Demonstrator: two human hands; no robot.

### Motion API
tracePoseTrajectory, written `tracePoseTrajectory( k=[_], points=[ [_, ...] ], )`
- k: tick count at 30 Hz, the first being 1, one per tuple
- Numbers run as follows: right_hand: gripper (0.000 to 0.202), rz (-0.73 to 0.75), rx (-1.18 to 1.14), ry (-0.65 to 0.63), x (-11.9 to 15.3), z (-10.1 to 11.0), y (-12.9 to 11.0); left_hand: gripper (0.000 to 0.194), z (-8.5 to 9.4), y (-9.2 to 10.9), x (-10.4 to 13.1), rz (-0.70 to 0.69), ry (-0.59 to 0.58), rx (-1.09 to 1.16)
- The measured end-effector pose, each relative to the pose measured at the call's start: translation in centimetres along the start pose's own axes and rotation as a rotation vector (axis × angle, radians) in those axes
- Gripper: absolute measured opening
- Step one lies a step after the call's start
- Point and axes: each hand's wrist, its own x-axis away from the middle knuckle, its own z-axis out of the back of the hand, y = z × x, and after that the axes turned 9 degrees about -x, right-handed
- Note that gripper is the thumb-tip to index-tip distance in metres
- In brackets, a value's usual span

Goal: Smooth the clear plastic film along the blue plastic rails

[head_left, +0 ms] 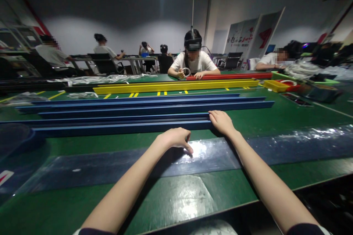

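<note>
A long blue U-shaped channel strip (124, 126) lies across the green table. My right hand (221, 122) is at its right end, the fingers curled over the rim and the thumb out of sight. Just in front of this strip hovers my left hand (175, 138), its thumb apart from the bent fingers and nothing visible in it. Under both forearms runs a long band of clear plastic film (107, 167), with bright glare below my left thumb. Several more blue channel strips (157, 110) lie parallel behind the first one.
A yellow strip (176, 87) and a red strip (228, 76) lie farther back. Across the table sits a co-worker (193, 58) holding a white ring-shaped piece. Yellow bin (275, 86) and white coiled tubing (303, 68) are at right. A curved bluish plastic roll (16, 154) is at left.
</note>
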Motion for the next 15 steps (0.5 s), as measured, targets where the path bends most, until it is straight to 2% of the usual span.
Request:
tracePoseTrajectory(
  k=[3,6,11,15],
  points=[
    [0.041,0.000,-0.002,0.006,0.0,0.0,0.0,0.052,0.3,0.2,0.2,0.027,-0.110,-0.051],
    [0.040,-0.001,0.001,0.002,0.0,0.0,0.0,0.049,0.6,0.4,0.5,0.057,-0.165,-0.083],
    [0.040,0.006,0.003,0.003,0.0,0.1,0.0,0.045,1.2,0.3,0.9,0.100,-0.184,-0.104],
    [0.040,0.004,0.004,0.002,0.0,0.1,0.1,0.039,1.4,-0.3,1.2,0.136,-0.150,-0.083]
  ],
)
